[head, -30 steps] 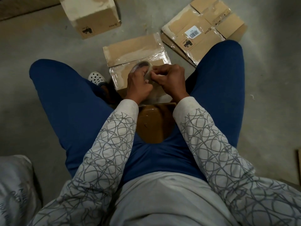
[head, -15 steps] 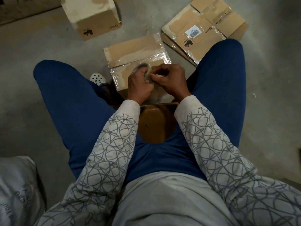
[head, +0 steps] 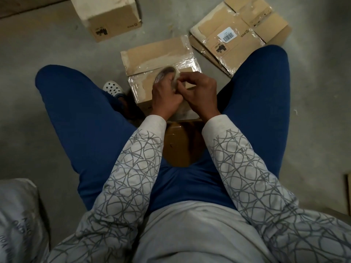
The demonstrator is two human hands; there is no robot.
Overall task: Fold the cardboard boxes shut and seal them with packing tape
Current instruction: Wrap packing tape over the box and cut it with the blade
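A closed cardboard box (head: 157, 54) with shiny clear tape across its top stands on the floor between my knees. Over its near half my left hand (head: 164, 95) grips a roll of clear packing tape (head: 166, 73), fingers curled round the rim. My right hand (head: 199, 92) is beside it, its fingertips pinching at the roll's edge where the tape end lies. The hands hide the near part of the box top. How much tape is pulled free is not visible.
An upright cardboard box (head: 110, 18) stands at the back left. A flat stack of taped boxes with a barcode label (head: 237, 33) lies at the back right, against my right knee. A brown stool seat (head: 180, 145) shows under me. A grey sack (head: 19, 221) sits lower left.
Both hands stay together on the tape roll over the box, fingers shifting slightly on its edge. The box has not moved.
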